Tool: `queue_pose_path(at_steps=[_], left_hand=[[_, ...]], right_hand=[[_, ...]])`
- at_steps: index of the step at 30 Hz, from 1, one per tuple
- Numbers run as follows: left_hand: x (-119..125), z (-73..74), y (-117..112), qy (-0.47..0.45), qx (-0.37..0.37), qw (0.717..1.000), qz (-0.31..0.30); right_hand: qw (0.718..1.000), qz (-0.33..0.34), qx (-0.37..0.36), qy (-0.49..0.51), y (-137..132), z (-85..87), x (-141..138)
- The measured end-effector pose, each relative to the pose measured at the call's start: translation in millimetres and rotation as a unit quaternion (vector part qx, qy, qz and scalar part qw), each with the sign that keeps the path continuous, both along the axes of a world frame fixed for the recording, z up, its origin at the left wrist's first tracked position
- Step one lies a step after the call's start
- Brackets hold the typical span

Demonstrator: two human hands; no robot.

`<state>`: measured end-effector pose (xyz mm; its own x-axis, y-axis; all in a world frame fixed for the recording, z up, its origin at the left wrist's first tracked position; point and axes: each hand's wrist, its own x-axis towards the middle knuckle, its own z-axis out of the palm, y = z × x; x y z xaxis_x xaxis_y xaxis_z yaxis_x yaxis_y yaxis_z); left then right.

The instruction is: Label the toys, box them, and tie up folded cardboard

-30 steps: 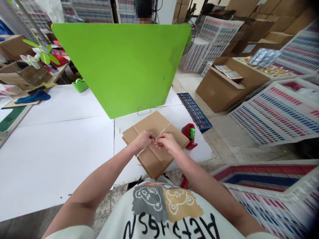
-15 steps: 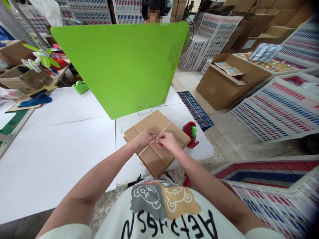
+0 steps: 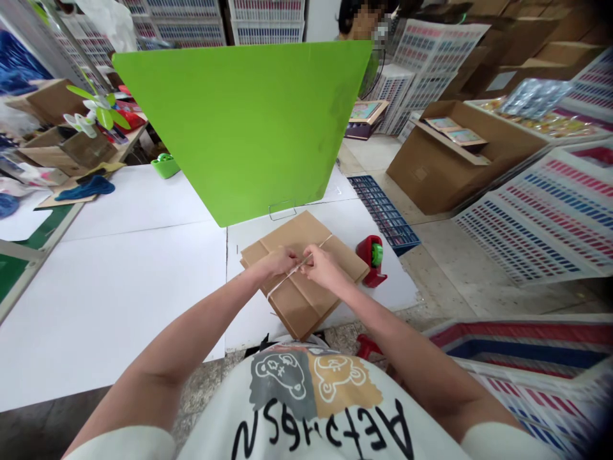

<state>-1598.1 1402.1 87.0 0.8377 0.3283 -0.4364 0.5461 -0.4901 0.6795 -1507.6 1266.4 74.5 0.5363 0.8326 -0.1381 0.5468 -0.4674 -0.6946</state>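
Observation:
A flat stack of brown cardboard [image 3: 301, 300] lies on the white table [image 3: 119, 275] just in front of me. A thin pale string [image 3: 323, 243] runs across its top. My left hand [image 3: 278, 262] and my right hand [image 3: 323, 267] meet over the middle of the stack, fingers pinched together on the string where it crosses. Both hands rest on the cardboard, almost touching each other.
A large green board [image 3: 244, 121] stands upright behind the stack in a wire holder. A red tape dispenser [image 3: 373, 259] sits right of the cardboard. Open cardboard boxes [image 3: 450, 160] and printed crates [image 3: 541, 217] fill the floor at right. Another person stands behind the board.
My hands stay pinched on the string over the cardboard, with only small finger movement. The view has shifted slightly, and the person behind the board has moved to the right.

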Motion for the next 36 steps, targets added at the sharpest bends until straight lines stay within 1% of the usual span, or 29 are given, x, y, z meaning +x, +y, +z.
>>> queue_pose_path(at_steps=[2, 4, 9, 12, 14, 16, 20, 23, 25, 28, 30, 33, 34, 36], left_hand=[[0, 0.2, -1, 0.004, 0.005, 1.0, 0.005], [0, 0.5, -2, 0.001, -0.006, 1.0, 0.019], [-1, 2.9, -6, -0.02, -0.046, 0.995, 0.089], [-1, 2.6, -8, -0.017, -0.057, 0.991, 0.116], [-1, 1.0, -9, -0.016, -0.071, 0.989, 0.128], [-1, -0.9, -9, -0.021, -0.079, 0.988, 0.133], [-2, -0.7, -11, -0.041, -0.076, 0.987, 0.137], [-3, 2.0, -14, -0.041, -0.071, 0.987, 0.137], [-3, 3.5, -15, -0.033, -0.073, 0.987, 0.137], [-3, 5.5, -15, -0.024, -0.07, 0.988, 0.139], [-3, 7.3, -14, -0.025, -0.056, 0.988, 0.141], [-2, 8.9, -12, -0.012, -0.028, 0.99, 0.139], [-1, 8.8, -12, -0.003, -0.021, 0.99, 0.138], [1, 7.8, -12, 0.003, -0.024, 0.989, 0.143]], right_hand=[[0.998, 0.024, -0.002, -0.056, -1, 4.9, -1], [0.996, 0.037, -0.005, -0.075, -2, 7.0, -2], [0.997, 0.04, -0.02, -0.06, 0, 2.1, 1], [0.996, 0.064, -0.025, -0.054, 1, 0.2, 4], [0.993, 0.085, -0.029, -0.073, 1, 2.0, 5], [0.986, 0.103, -0.047, -0.12, 0, 6.3, 4], [0.96, 0.131, -0.097, -0.229, -3, 15.4, -2], [0.944, 0.157, -0.103, -0.27, -5, 14.4, -2], [0.937, 0.175, -0.087, -0.288, -5, 8.7, 1], [0.931, 0.193, -0.044, -0.307, -5, -4.1, 8], [0.928, 0.192, -0.008, -0.319, -4, -12.8, 13], [0.923, 0.169, 0.063, -0.34, -4, -22.4, 20], [0.917, 0.167, 0.091, -0.349, -4, -24.4, 23], [0.897, 0.181, 0.144, -0.376, -3, -26.5, 27]])
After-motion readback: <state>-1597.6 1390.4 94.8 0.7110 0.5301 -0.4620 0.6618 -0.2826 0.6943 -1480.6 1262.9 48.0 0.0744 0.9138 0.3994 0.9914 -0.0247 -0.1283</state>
